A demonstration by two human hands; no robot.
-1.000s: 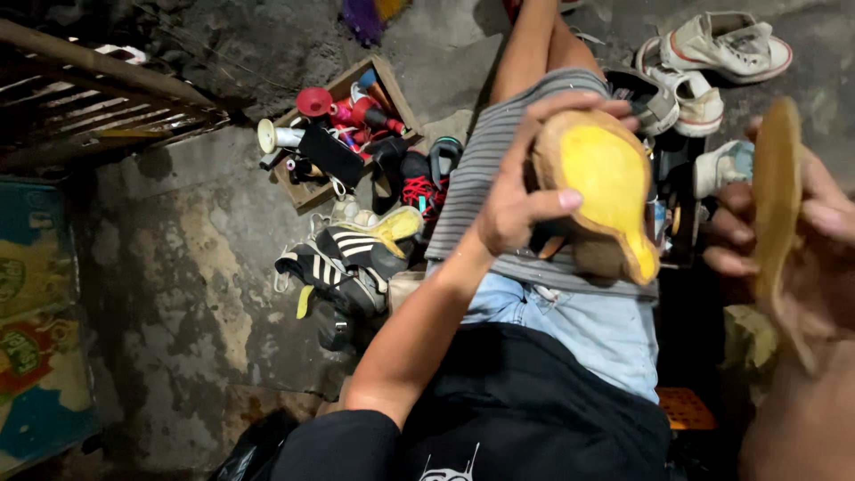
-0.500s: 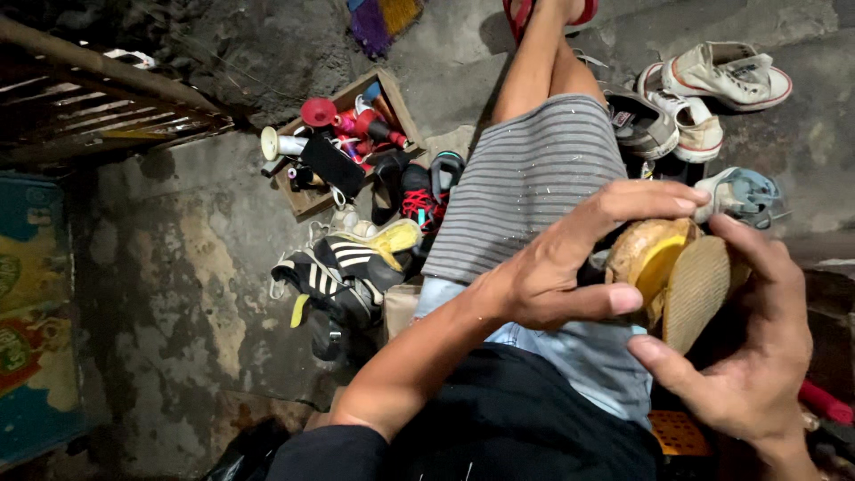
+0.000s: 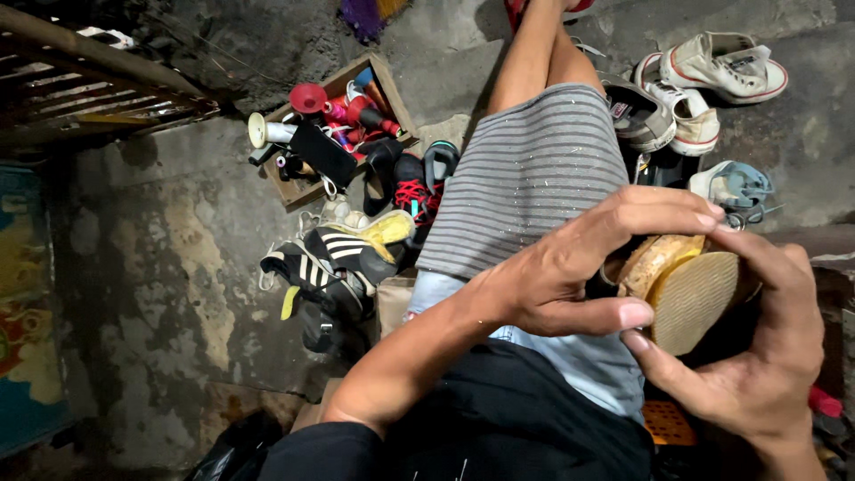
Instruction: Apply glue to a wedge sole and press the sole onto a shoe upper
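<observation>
My left hand point(image 3: 579, 272) grips a shoe point(image 3: 655, 258) whose yellow-tan underside faces me, fingers over its top and thumb below. My right hand point(image 3: 761, 356) holds a flat tan sole point(image 3: 695, 298) pressed against that underside, fingers wrapped behind it and thumb at its lower edge. Both hands meet over my lap, above striped grey shorts point(image 3: 534, 178). The shoe's upper is hidden behind the hands.
A wooden box point(image 3: 303, 191) of thread spools and tools sits on the concrete floor. Black striped boots point(image 3: 343, 258) lie beside my leg. White sneakers point(image 3: 712, 71), a grey shoe point(image 3: 641, 120) and a light blue sandal point(image 3: 735, 183) lie at right. A wooden rack point(image 3: 89, 80) stands top left.
The shoe and the sole were held apart and higher. Both hands have come down and together, and the sole now lies against the shoe's underside.
</observation>
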